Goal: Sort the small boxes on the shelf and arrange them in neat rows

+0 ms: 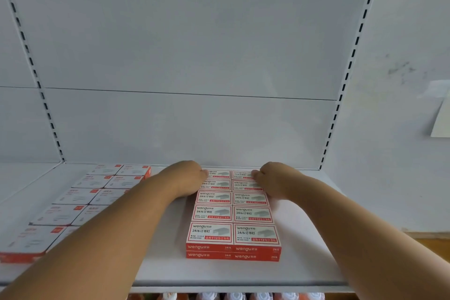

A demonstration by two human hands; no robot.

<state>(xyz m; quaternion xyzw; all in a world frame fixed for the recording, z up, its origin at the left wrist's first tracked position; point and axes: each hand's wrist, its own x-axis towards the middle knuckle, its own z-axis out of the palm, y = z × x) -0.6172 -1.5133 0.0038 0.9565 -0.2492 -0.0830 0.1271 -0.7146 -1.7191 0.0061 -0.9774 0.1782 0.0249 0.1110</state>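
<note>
Two bare forearms reach deep over a white shelf [158, 268], the left hand [187, 178] pressed against the left flank of a block of small boxes [232, 214] and the right hand [270, 178] against its right flank, both at the far end near the back panel [190, 56]. Each hand has its fingers curled downward along the side of the stack, thumb tips touching the top of the rearmost boxes; whether the fingers actually clasp a box or only push on it cannot be told. The boxes are flat, white-topped with a red border and a red strip along the lower edge, printed "wengu" and "24/6" beside a grey drawing of staples; their front faces are solid red with white lettering. They lie in two columns of five rows, stacked two layers high, edges touching and lined up squarely, right of the shelf's middle and reaching toward its front lip. Well apart to the left lies a second block of boxes [73, 204], white with small red corner marks and red sides, also in two columns, partly hidden by the left forearm. Slotted uprights [350, 66] frame the back panel.
</note>
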